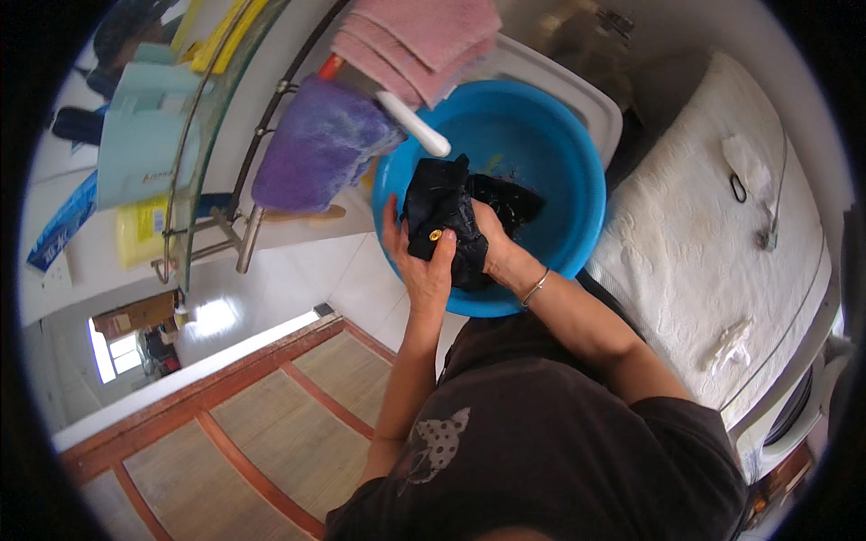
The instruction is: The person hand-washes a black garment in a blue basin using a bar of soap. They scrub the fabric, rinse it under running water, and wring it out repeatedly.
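Observation:
Both my hands grip a wet black cloth or garment [440, 196] above a round blue plastic basin [588, 216]. My left hand [426, 270] holds its near left side, the thumb beside a small gold-coloured button or fitting [435, 235]. On the other side my right hand [497, 240] grasps the cloth, with some fingers hidden behind it; a thin bracelet [536, 289] circles that wrist. More black fabric [517, 199] hangs or lies in the basin to the right, where water shows. Whether it is all one piece I cannot tell.
A white faucet-like spout [419, 128] juts over the basin's far left rim. Purple [318, 149] and pink towels [419, 40] hang on a rail nearby. Left is a glass shelf [203, 182] with bottles; right, a cloth-covered washing machine [683, 223]. A wood-framed door [237, 446] stands lower left.

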